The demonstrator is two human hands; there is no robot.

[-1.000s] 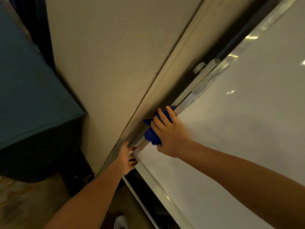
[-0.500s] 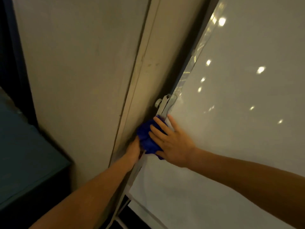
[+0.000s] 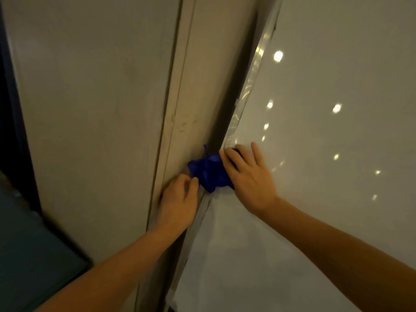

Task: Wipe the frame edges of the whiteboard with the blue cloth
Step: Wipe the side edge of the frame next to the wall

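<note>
Wipe under way on whiteboard (image 3: pixel 315 199) frame edge (image 3: pixel 248 86).
Blue cloth (image 3: pixel 209 172) bunched under flat-fingered right hand (image 3: pixel 249 176), pressed on edge; left hand (image 3: pixel 180 199) just beside, curled, grip unclear. Long stretch above hand likely unwiped.

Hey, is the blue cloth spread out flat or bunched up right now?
Bunched up: the blue cloth is a crumpled wad with creases, pressed against the whiteboard frame by the right hand.

Office-like room: whiteboard (image 3: pixel 326 210), beige wall (image 3: pixel 90 109).
</note>
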